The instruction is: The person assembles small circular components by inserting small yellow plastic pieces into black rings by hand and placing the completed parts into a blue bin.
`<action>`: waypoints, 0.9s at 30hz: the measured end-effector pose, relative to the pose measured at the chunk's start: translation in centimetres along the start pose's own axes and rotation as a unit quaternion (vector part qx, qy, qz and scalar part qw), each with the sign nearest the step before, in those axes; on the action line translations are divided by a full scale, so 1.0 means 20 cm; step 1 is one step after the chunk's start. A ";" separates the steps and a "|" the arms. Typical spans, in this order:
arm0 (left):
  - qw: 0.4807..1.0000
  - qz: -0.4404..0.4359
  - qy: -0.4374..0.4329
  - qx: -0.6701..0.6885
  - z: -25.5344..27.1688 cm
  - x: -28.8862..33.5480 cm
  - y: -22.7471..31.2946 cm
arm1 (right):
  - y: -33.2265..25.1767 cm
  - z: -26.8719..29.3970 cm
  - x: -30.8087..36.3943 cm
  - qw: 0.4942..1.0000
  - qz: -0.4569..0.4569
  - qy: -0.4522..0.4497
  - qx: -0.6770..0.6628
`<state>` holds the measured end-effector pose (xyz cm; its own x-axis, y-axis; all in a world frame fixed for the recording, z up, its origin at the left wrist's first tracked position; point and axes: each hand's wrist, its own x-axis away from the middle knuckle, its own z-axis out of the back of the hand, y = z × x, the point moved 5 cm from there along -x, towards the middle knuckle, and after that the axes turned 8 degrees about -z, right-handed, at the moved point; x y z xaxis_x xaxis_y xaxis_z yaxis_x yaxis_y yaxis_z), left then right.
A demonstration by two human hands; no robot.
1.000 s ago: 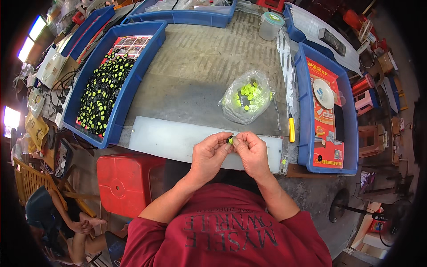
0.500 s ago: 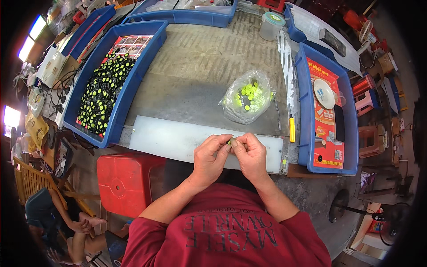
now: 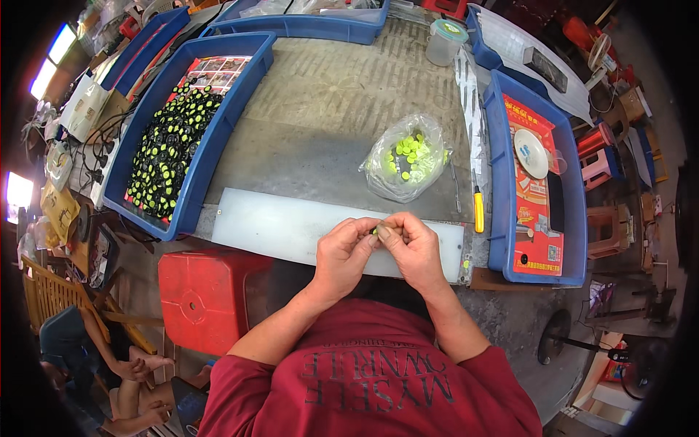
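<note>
My left hand (image 3: 341,255) and my right hand (image 3: 416,251) meet fingertip to fingertip above the near edge of a white board (image 3: 273,222). Pinched between their thumbs and fingers is a small black round piece (image 3: 376,231) with a bit of yellow-green showing; the fingers cover most of it. Beyond the right hand sits an open clear plastic bag (image 3: 400,191) with several yellow-green discs (image 3: 411,151) inside. At the left, a blue tray (image 3: 237,113) holds a heap of black round pieces (image 3: 171,149) with yellow-green centres.
Right of the bag lie a yellow-handled tool (image 3: 478,213) and a thin metal rod (image 3: 456,188). Another blue tray (image 3: 499,175) holds a white dish (image 3: 531,154). A lidded clear tub (image 3: 443,45) stands far back. A red stool (image 3: 196,302) is at lower left, near another person's hand (image 3: 132,369).
Both hands stay over the board, with a slight shift of the right hand's fingers and thumb around the small piece. At lower left, the other person's lower arm has moved.
</note>
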<state>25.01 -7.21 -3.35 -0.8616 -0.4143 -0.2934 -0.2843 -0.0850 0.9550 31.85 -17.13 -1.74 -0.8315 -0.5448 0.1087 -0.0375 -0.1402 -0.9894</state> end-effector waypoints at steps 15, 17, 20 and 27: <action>0.977 0.120 0.004 0.177 -0.02 0.00 -0.03 | 0.05 0.02 0.00 0.994 -0.028 -0.069 -0.085; 0.977 0.115 0.003 0.181 -0.02 0.00 -0.03 | 0.05 0.02 0.00 0.996 -0.020 -0.051 -0.066; 0.975 0.111 0.002 0.193 -0.02 0.00 -0.03 | 0.04 0.01 0.00 0.997 -0.020 -0.043 -0.062; 0.976 0.118 0.011 0.183 -0.02 0.00 -0.04 | 0.05 0.02 0.00 0.995 -0.024 -0.062 -0.074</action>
<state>25.33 -7.44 -4.04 -0.9135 -0.4022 -0.0618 -0.2132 0.3438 0.9145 31.96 -17.63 -2.69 -0.7521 -0.6396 0.1590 -0.1648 -0.0511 -0.9850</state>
